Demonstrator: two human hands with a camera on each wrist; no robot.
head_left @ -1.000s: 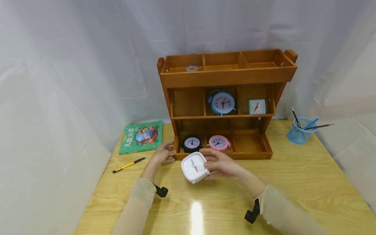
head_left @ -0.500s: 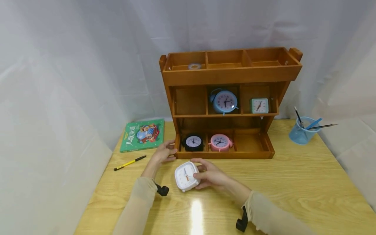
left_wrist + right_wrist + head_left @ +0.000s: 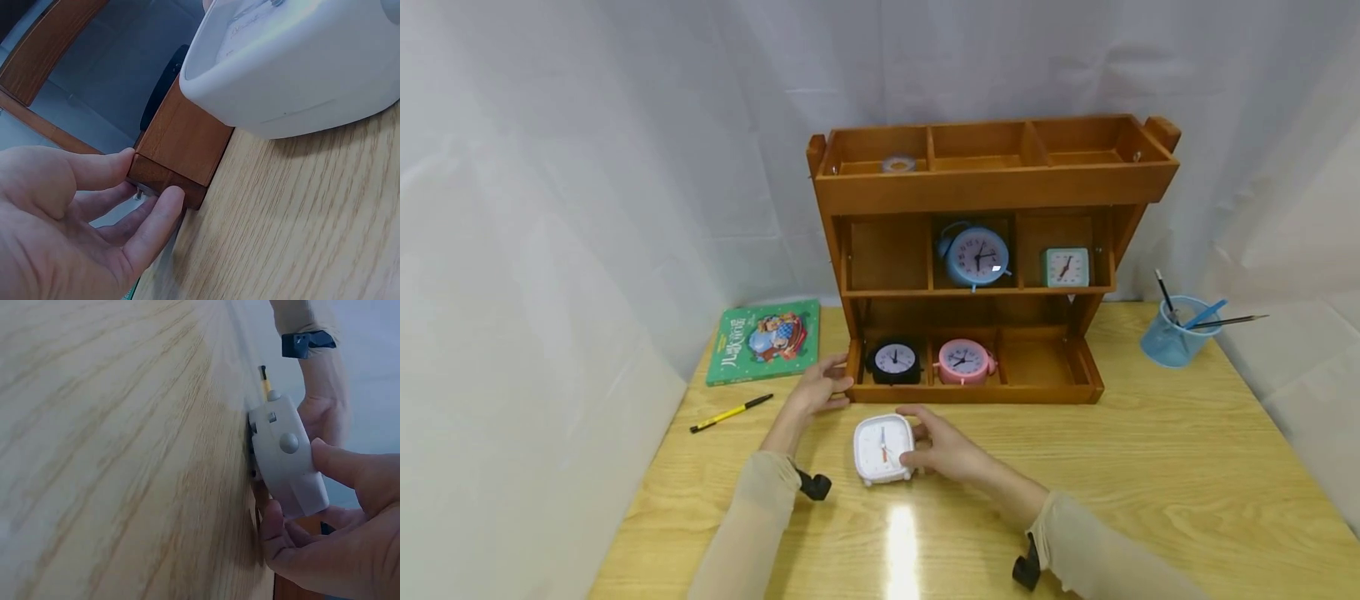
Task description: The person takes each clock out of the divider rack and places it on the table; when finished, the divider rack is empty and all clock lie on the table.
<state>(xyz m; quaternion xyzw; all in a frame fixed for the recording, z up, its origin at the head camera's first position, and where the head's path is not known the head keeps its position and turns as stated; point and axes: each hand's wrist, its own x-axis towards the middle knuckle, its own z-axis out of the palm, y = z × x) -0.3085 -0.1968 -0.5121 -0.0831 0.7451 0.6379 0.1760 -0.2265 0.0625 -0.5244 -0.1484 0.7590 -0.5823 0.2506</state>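
A white square alarm clock (image 3: 883, 450) lies face up at the tabletop in front of the shelf; whether its back fully touches the wood I cannot tell. My right hand (image 3: 945, 447) grips its right side, thumb at the front and fingers at the far edge. In the right wrist view the clock's side (image 3: 287, 450) with a round button shows between thumb and fingers. My left hand (image 3: 812, 392) holds the lower left front corner of the brown wooden shelf (image 3: 977, 394). Its thumb and fingertips meet the shelf corner (image 3: 169, 169) in the left wrist view.
A black clock (image 3: 895, 361) and a pink clock (image 3: 964, 361) stand in the bottom row. Above are a blue clock (image 3: 977, 255) and a green clock (image 3: 1066, 267). Tape (image 3: 898, 164), a book (image 3: 765, 342), a yellow pen (image 3: 730, 412) and a pen cup (image 3: 1172, 342) are around.
My right hand has brought the white clock down and towards me from the shelf's front edge, then slightly right, its tilt straightening. My left hand stays at the shelf corner.
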